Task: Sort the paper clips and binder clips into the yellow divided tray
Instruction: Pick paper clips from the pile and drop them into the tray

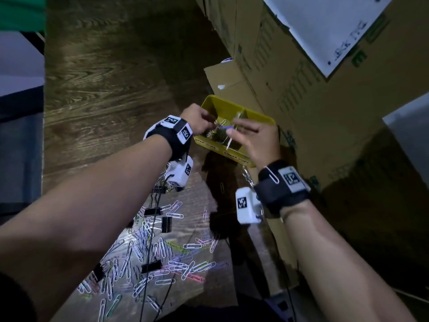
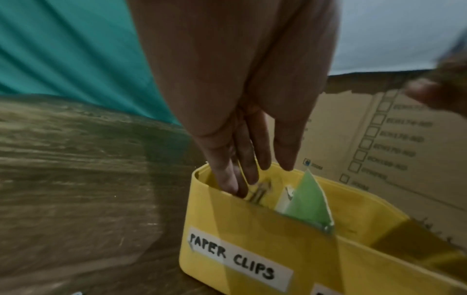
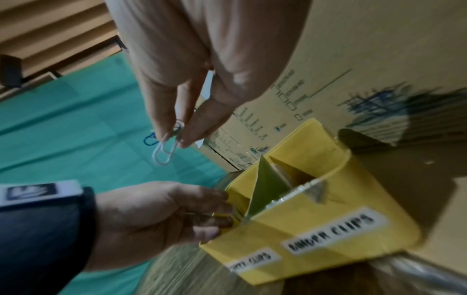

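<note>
On the left of the wooden worktop, near the person, lies a loose scatter of coloured paper clips with several black binder clips mixed among them, and thin black cables run across the heap. Above that, the left hand reaches into the left compartment of the yellow divided tray. In the left wrist view its fingers point down inside the section labelled "PAPER CLIPS", tips pressed together, with silvery clips just beside them; whether they pinch those clips or have let go I cannot tell. A pale green divider stands upright between that section and the one labelled "BINDER CLIPS" (the label is blurred but legible in the right wrist view).

Further right, the right hand hovers over the tray's middle, close to the left hand without touching it. Its thumb and fingers are clamped on a few paper clips: a white paper clip dangles from the fingertips, with a blue one partly hidden behind.

Cardboard boxes stand just behind and right of the tray, one bearing a white sheet of paper.
</note>
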